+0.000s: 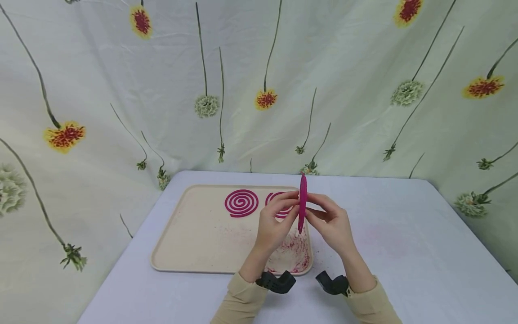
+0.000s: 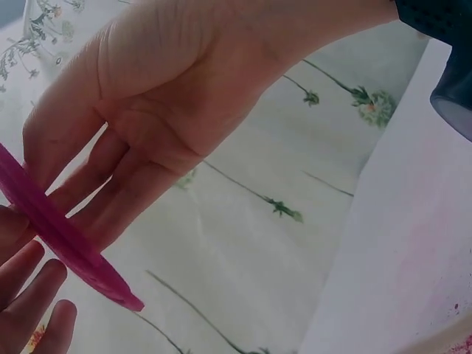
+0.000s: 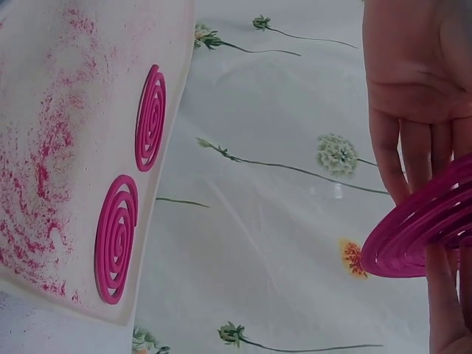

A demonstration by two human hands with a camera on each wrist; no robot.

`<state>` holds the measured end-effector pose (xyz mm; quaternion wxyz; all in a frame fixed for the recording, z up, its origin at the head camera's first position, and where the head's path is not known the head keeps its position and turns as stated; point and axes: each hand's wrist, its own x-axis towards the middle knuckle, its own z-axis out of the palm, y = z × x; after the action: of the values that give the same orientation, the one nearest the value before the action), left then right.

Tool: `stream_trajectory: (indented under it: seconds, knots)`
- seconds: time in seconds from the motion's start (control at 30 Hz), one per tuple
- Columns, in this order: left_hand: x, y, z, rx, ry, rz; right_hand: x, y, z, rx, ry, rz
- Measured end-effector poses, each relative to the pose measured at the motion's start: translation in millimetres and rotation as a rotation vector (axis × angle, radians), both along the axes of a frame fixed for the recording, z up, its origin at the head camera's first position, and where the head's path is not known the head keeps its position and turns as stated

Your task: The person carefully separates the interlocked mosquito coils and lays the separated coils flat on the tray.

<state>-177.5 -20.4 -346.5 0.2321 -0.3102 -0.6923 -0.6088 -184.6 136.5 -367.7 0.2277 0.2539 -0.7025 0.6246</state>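
Upright and edge-on in the head view, a magenta mosquito coil [image 1: 302,195] is held between both hands over the right end of the tray. My left hand [image 1: 274,225] pinches it from the left with thumb and fingertips. From the opposite side, my right hand [image 1: 332,221] grips it in the same way. The left wrist view shows the rim of the coil [image 2: 77,251] with fingers on both faces. In the right wrist view, the rings of the coil [image 3: 402,240] show at a slant.
On the beige tray [image 1: 190,270] a flat spiral coil [image 1: 241,203] lies near the back edge. Beside it is another coil [image 1: 270,198], partly hidden behind my left hand. Magenta crumbs and smears mark the tray's right end. Behind the white table [image 1: 404,279] hangs a flowered cloth [image 1: 356,67].
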Motion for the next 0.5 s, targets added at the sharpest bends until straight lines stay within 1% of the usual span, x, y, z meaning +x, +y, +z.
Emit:
stream_trajectory:
  seconds: [0.23,0.5]
  knots:
    - [-1.2,-1.9,-0.8,-0.039,-0.029,-0.076,-1.5,3.8,0.3,0.045,0.010,-0.005]
    - [-0.2,-2.4,0.3,-0.054,-0.048,-0.115,-1.1,8.0,1.8,0.068,-0.014,0.000]
